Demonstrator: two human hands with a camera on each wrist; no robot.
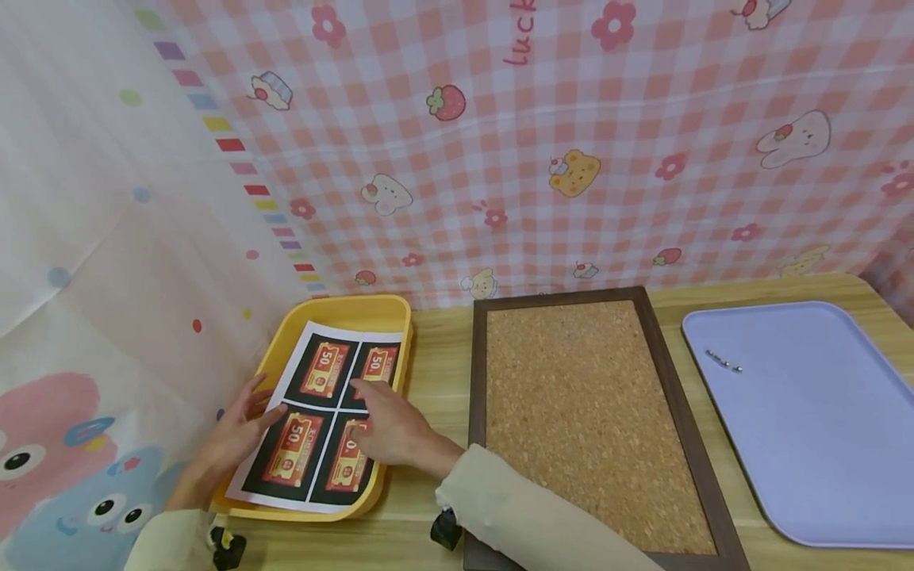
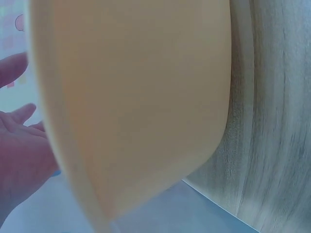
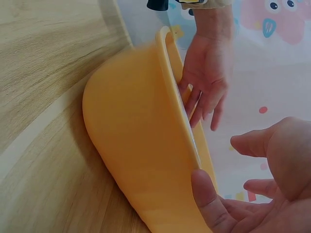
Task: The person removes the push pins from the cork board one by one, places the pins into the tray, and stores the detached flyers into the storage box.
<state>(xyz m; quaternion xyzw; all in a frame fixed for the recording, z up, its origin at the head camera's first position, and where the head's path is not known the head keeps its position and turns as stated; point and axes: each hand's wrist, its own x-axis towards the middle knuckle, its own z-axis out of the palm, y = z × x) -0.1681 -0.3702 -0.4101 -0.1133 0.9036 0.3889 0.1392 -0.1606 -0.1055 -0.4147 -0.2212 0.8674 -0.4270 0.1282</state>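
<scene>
A white printed sheet point(image 1: 303, 396) with several red coupons on black panels lies in the yellow plastic bin point(image 1: 364, 313). At the bin's left side, my left hand point(image 1: 236, 432) has its thumb by the sheet's left edge. My right hand point(image 1: 393, 424) reaches over the sheet from the right, fingers above the right-hand coupons; contact with the paper is unclear. The right wrist view shows the left hand point(image 3: 209, 68) with loose, extended fingers by the rim, and my right hand point(image 3: 289, 165) with spread fingers. The left wrist view is mostly bin wall point(image 2: 146, 107).
A cork board point(image 1: 585, 412) in a dark brown frame lies right of the bin on the wooden table point(image 1: 435, 357). Farther right is a lavender tray point(image 1: 828, 412) with several small silver pieces point(image 1: 724, 362). Patterned cloth point(image 1: 528, 143) hangs behind.
</scene>
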